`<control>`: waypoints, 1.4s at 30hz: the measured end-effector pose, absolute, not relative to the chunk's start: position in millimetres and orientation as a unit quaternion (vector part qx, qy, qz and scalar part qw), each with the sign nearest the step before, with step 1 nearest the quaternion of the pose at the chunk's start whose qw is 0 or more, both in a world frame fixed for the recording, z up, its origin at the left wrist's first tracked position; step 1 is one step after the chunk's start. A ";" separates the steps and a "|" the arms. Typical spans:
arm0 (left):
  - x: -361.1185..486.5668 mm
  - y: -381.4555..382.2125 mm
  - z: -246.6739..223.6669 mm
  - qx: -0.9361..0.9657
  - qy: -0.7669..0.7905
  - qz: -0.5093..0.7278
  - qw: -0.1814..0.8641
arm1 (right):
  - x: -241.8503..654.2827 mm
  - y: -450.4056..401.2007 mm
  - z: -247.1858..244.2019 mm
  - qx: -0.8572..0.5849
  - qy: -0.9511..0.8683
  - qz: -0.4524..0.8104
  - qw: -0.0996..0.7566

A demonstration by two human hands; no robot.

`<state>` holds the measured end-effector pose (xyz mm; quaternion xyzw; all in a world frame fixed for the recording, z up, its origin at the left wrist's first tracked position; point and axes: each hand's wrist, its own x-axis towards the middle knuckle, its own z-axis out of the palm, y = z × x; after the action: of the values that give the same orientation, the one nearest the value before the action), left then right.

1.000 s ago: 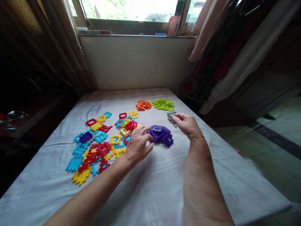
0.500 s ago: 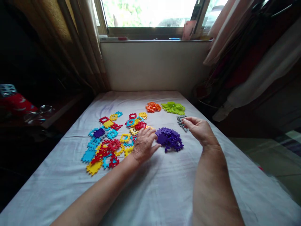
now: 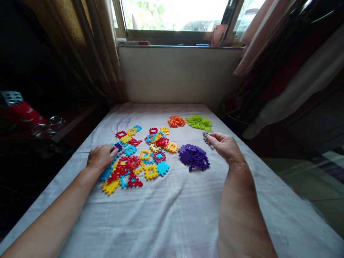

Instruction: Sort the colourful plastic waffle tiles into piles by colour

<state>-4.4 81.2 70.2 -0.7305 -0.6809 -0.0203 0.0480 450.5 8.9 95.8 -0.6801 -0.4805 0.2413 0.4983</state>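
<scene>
- Daylight from the window (image 3: 174,14) falls across our white sheet (image 3: 172,208), which covers the whole work surface up to the pale wall below the sill.
- Our left hand (image 3: 100,157) rests at the left edge of the mixed tiles (image 3: 139,154), a loose scatter of red, yellow and blue interlocking squares. Its fingers curl down around a purple tile (image 3: 118,146); we cannot tell whether the tile is actually gripped or only touched.
- Our right hand (image 3: 225,145) sits on the far side, fingers pinched narrow on a few grey tiles (image 3: 207,138) that lie partly on the sheet.
- Between the two hands lies the purple pile (image 3: 194,157), heaped and apart from the scatter. Beyond it, near the wall, the orange pile (image 3: 176,121) and the green pile (image 3: 199,123) lie just beside each other.
- Risks as we judge them: the toothed edges of neighbouring tiles may snag the purple one, so lifting it could drag blue or red pieces along.
- A forearm sweeping over the scatter could push loose tiles into the purple pile.
- The sheet is soft and creased, so a tug on it might slide the orange and green piles together.
- The grey tiles lie close to the right edge and could slip off if nudged.
</scene>
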 end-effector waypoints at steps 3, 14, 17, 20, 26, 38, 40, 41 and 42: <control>2.8 80.4 74.8 -0.715 -0.697 -0.027 0.051 | 450.2 9.1 94.7 -0.681 -0.478 0.243 0.499; 4.6 87.9 76.6 -0.716 -0.698 0.023 -0.003 | 453.4 9.5 92.0 -0.685 -0.466 0.254 0.499; 9.4 86.0 77.2 -0.711 -0.703 0.018 0.006 | 454.1 10.2 90.6 -0.685 -0.469 0.248 0.499; 8.0 83.6 75.9 -0.701 -0.712 -0.018 0.029 | 455.2 11.0 88.6 -0.682 -0.475 0.243 0.499; 19.0 77.9 74.5 -0.670 -0.696 -0.257 0.011 | 452.2 11.2 92.3 -0.692 -0.492 0.230 0.476; 181.0 41.3 60.8 -0.476 -0.454 -0.478 -0.582 | 360.1 19.1 100.5 -0.527 -0.597 0.470 0.380; 188.1 41.1 57.3 -0.485 -0.449 -0.469 -0.586 | 355.6 22.2 97.1 -0.520 -0.614 0.459 0.377; 189.4 41.5 55.5 -0.497 -0.447 -0.461 -0.584 | 356.6 23.0 96.0 -0.521 -0.621 0.450 0.375; 189.2 41.8 53.8 -0.516 -0.447 -0.452 -0.574 | 359.9 23.3 95.3 -0.523 -0.623 0.445 0.373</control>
<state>189.2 41.8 53.8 -0.5158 -0.4472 -0.4520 -0.5741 359.9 23.3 95.3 -0.5232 -0.6234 0.4454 0.3731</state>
